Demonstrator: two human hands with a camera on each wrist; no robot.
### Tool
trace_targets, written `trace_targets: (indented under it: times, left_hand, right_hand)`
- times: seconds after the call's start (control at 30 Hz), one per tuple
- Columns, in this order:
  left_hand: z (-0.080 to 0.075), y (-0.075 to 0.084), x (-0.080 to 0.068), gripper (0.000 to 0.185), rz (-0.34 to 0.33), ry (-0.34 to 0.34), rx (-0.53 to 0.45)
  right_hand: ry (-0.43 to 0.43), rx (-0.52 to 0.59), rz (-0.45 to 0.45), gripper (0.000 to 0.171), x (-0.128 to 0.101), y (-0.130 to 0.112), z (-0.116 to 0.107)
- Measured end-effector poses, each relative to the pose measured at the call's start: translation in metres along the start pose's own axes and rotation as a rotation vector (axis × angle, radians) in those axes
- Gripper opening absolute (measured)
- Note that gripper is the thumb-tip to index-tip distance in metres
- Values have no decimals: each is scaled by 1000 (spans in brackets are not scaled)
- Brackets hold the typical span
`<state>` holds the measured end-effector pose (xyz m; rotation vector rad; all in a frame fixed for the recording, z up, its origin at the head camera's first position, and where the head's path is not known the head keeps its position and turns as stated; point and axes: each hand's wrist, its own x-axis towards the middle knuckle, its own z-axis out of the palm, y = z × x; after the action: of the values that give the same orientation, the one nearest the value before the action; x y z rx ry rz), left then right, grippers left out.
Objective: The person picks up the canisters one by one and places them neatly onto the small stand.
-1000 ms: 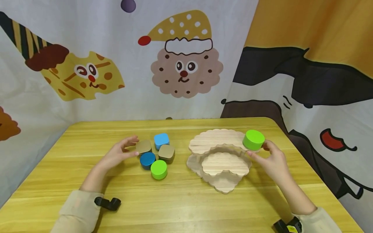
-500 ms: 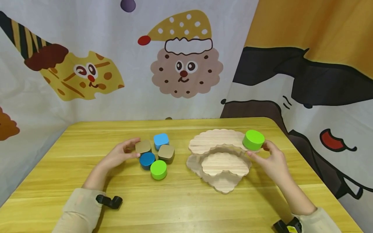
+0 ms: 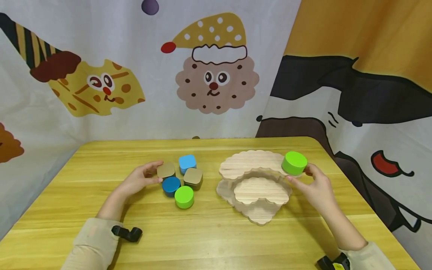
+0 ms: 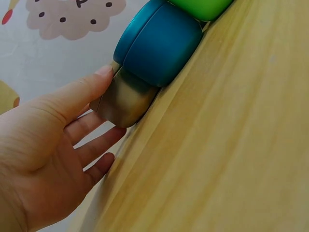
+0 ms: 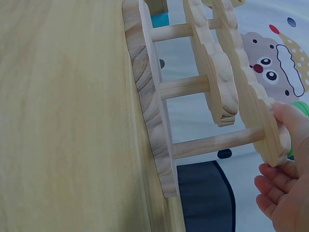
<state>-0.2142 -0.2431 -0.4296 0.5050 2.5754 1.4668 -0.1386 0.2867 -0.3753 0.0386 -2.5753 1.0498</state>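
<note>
My left hand (image 3: 137, 180) pinches a gold rounded-square tin (image 3: 166, 170) at the left of a cluster; in the left wrist view the thumb lies against its lid edge and the fingers reach behind. A dark blue round tin (image 4: 161, 46) touches it. My right hand (image 3: 317, 185) has thumb and fingers around the base of a green round tin (image 3: 294, 163), which sits at the right end of the top board of a tiered wooden stand (image 3: 251, 163). In the right wrist view the thumb (image 5: 287, 116) touches that scalloped board, and the tin is mostly hidden.
The cluster also has a light blue tin (image 3: 187, 163), a second gold tin (image 3: 193, 177) and another green tin (image 3: 184, 197). Round dowels (image 5: 219, 143) join the stand's boards. Behind the wooden table (image 3: 216, 247) hangs a printed curtain (image 3: 152, 127).
My left hand has moved slightly right and closed in on the gold tin. The right hand, the green tin and the stand have stayed in place.
</note>
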Motion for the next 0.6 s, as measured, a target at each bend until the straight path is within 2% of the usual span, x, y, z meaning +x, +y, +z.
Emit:
trace_targets:
  times: [0.33,0.6]
  left_hand:
    - [-1,2,-3,66,-30,36,-70]
    - [-4,6,-5,64,-57,108,-55]
  right_hand:
    - [6,5,-11,65,0,1,1]
    - [2,8,-6,65,-1,-1,0]
